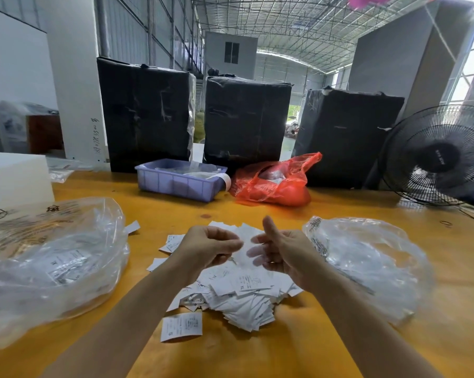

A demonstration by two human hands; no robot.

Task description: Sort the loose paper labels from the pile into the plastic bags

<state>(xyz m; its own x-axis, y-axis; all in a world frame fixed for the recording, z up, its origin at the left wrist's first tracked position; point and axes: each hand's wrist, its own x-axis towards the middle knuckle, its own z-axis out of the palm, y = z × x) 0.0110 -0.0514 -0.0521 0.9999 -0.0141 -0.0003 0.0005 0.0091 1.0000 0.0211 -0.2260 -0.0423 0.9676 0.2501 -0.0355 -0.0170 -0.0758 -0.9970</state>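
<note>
Left hand [207, 248]: grip pinching a label [244, 238]. Right hand [281, 252]: fingers curled, blurred; grip unclear. Label pile [241, 293] beneath; plastic bags [53, 257] [367, 257] flanking.

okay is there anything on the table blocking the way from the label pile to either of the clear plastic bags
Nothing visible does. Bare table lies between the label pile and the left bag, with only stray labels there; the right bag sits just beside the pile.

- white labels [241, 290] with black print, on the orange-yellow table [298, 345]
- clear bags [53, 257] beside the labels
- lilac tray [180, 180] behind the labels
- red bag [276, 181] beside the tray
- black boxes [246, 118] behind the tray
</note>
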